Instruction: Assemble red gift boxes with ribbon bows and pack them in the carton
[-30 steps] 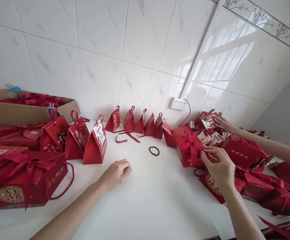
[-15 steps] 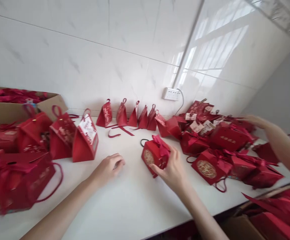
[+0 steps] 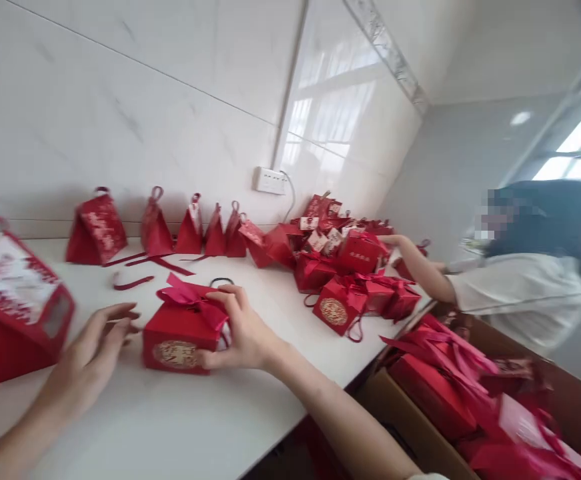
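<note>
A red gift box [image 3: 173, 325] with a gold round emblem and a pink ribbon bow [image 3: 195, 301] stands on the white table. My right hand [image 3: 247, 330] grips its right end, thumb on the front and fingers over the top. Just left of the box is my left hand [image 3: 97, 350], fingers loosely stretched toward it and holding nothing; a small gap seems to separate them. A dark cord handle [image 3: 221, 282] shows behind the box. At far left, a triangular red box [image 3: 20, 320] with a white printed panel stands near my left hand.
Several triangular red boxes [image 3: 156, 223] line the wall, with loose red straps [image 3: 133, 283] before them. Red boxes are heaped [image 3: 340, 257] at the right. A co-worker [image 3: 520, 287] reaches into the heap. A cardboard carton [image 3: 395, 417] of boxes stands beside the table edge.
The view has swung right, bringing the co-worker into sight. My right hand has turned the gift box so its emblem faces me. My left hand has opened and is now close to the box.
</note>
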Tool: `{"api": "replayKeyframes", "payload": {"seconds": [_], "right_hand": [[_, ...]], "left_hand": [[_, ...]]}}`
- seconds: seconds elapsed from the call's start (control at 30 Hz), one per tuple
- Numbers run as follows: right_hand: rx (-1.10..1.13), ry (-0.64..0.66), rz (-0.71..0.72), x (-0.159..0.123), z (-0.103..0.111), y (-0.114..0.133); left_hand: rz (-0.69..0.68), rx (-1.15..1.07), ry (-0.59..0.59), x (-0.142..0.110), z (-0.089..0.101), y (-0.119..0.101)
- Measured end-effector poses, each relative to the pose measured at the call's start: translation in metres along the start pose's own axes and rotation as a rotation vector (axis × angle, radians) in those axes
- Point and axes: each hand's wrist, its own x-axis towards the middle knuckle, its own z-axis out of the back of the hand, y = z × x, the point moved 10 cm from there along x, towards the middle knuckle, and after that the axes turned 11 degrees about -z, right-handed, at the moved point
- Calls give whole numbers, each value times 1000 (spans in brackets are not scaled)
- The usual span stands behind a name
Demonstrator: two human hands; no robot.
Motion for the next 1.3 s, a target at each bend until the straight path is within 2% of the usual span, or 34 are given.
{"api": "replayKeyframes", "payload": {"seconds": [0.03, 0.07, 0.13, 0.23, 0.37, 0.53, 0.6, 0.67, 0.77, 0.8, 0.87, 0.93, 1.03, 1.07, 1.13, 1.2, 1.27, 1.3], "right_hand": [[1, 21, 51, 2, -1, 9], [-2, 49, 101, 4, -3, 18], [2, 110, 217, 9, -11, 36], [56, 180, 346, 16, -27, 51], [93, 181, 368, 16, -40, 49], [53, 189, 289, 3, -33, 40], [123, 218, 267, 1, -28, 40], [306, 241, 229, 3, -21, 39], [679, 160, 37, 15, -5, 20], [734, 122, -54, 19, -2, 10], [675, 79, -194, 23, -1, -3], [490, 89, -267, 24, -3, -9], [310, 76, -396, 21, -3, -20], [300, 49, -448, 19, -1, -25], [332, -27, -510, 16, 5, -32], [389, -59, -484, 16, 7, -32], [454, 22, -424, 19, -2, -29], [497, 95, -405, 20, -9, -28]], "left_hand": [[75, 55, -71, -2, 5, -1], [125, 35, -93, -4, 4, -5], [75, -43, -120, -3, 3, -21], [-41, -48, -49, -1, 0, -41], [-97, -11, 54, -5, -6, -56], [-11, -67, 127, -11, -23, -61], [4, -53, 155, -12, -28, -64], [-8, -17, 177, -14, -28, -69], [-35, 25, 245, -15, -31, -75], [-30, 30, 274, -16, -33, -75], [17, 37, 297, -15, -35, -69], [118, 61, 207, -12, -26, -56], [273, 95, -51, -11, 0, -36], [282, 92, -117, -11, 7, -34], [209, 81, -182, -8, 15, -41], [74, 60, -147, -4, 14, -56], [-5, 11, 4, -2, 1, -68], [1, -25, 103, -4, -9, -69]]}}
